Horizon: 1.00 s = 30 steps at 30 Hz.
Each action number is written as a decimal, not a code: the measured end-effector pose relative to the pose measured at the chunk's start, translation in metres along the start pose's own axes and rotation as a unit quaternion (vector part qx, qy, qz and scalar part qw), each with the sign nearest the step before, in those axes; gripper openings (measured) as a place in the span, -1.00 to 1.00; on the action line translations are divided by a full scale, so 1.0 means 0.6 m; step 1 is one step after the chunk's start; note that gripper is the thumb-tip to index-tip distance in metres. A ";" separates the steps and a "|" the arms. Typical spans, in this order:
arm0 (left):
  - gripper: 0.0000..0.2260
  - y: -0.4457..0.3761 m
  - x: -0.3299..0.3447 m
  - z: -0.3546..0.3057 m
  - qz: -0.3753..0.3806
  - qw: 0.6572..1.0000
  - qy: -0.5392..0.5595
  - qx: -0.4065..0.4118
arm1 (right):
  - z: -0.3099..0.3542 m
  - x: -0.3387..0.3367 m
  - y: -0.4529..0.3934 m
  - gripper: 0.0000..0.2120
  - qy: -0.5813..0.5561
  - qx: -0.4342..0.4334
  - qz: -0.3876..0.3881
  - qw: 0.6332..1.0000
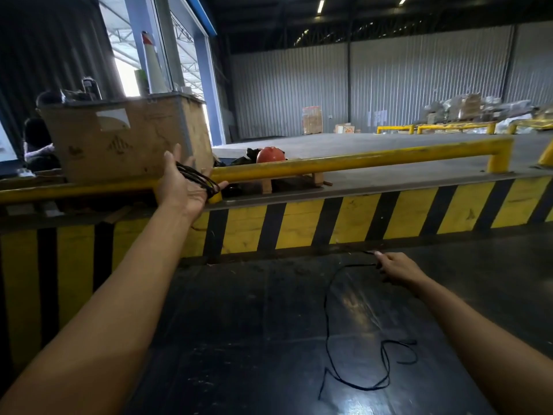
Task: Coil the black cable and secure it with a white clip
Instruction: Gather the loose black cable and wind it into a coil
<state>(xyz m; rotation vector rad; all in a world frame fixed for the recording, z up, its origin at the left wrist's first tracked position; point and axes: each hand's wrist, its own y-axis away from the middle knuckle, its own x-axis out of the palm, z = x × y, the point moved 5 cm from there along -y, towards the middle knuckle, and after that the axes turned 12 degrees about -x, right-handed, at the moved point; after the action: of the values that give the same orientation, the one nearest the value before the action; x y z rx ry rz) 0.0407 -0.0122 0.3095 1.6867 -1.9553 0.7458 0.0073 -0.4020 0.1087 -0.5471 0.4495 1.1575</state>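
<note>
Head view, thin black cable (327, 319) looped over left hand (182, 187) (palm up), right hand (395, 268) pinching slack

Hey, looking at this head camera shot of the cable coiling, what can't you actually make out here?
- How many loops of the black cable lie across the left hand: the strands overlap and blur.
- The cable run between the two hands: it vanishes against the dark work surface.
- The right hand grip: curled fingers hide the pinched section.
- A white clip: none shows in this view.
- The cardboard box contents: its wall hides them.
</note>
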 end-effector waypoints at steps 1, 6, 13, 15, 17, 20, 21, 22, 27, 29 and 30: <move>-0.59 0.008 0.011 0.009 0.006 1.000 -0.012 -0.015 | -0.009 -0.004 -0.007 -0.66 0.053 0.026 0.016 0.998; -0.63 0.031 0.086 0.083 0.081 0.983 -0.117 -0.114 | 0.095 0.012 -0.018 -0.43 0.108 -0.031 0.065 0.992; -0.61 0.048 0.145 0.145 0.165 0.955 -0.173 -0.173 | 0.299 0.135 0.059 -0.37 -0.188 -0.205 0.239 0.930; -0.60 0.048 0.146 0.142 0.184 0.951 -0.179 -0.172 | 0.306 0.154 0.065 -0.67 -0.201 -0.220 0.218 0.929; -0.60 0.043 0.135 0.122 0.180 0.953 -0.198 -0.145 | 0.311 0.158 0.074 -0.82 -0.236 -0.244 0.193 0.921; -0.59 0.024 0.093 0.079 0.129 0.954 -0.250 -0.102 | 0.306 0.139 0.086 -0.75 -0.164 -0.317 0.177 0.917; -0.59 0.017 0.074 0.067 0.111 0.950 -0.276 -0.096 | 0.303 0.127 0.088 -0.75 -0.130 -0.339 0.179 0.914; -0.59 0.009 0.055 0.057 0.096 0.942 -0.307 -0.095 | 0.301 0.111 0.088 -0.76 -0.094 -0.359 0.177 0.912; -0.55 0.009 -0.016 0.085 0.101 0.836 -0.490 -0.224 | 0.322 0.011 0.065 -0.82 0.009 -0.428 0.085 0.900; -0.54 0.035 -0.013 0.120 0.137 0.745 -0.590 -0.281 | 0.349 -0.021 0.061 -0.88 0.013 -0.452 0.026 0.892; -0.54 0.051 -0.006 0.139 0.167 0.707 -0.615 -0.308 | 0.363 -0.034 0.059 -0.89 0.001 -0.461 -0.010 0.887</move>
<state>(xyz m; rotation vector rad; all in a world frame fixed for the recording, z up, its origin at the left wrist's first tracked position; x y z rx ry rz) 0.0117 -0.0613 0.2409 1.4124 -2.8361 -1.2582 -0.0215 -0.2719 0.2859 -1.3695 -0.1495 1.3168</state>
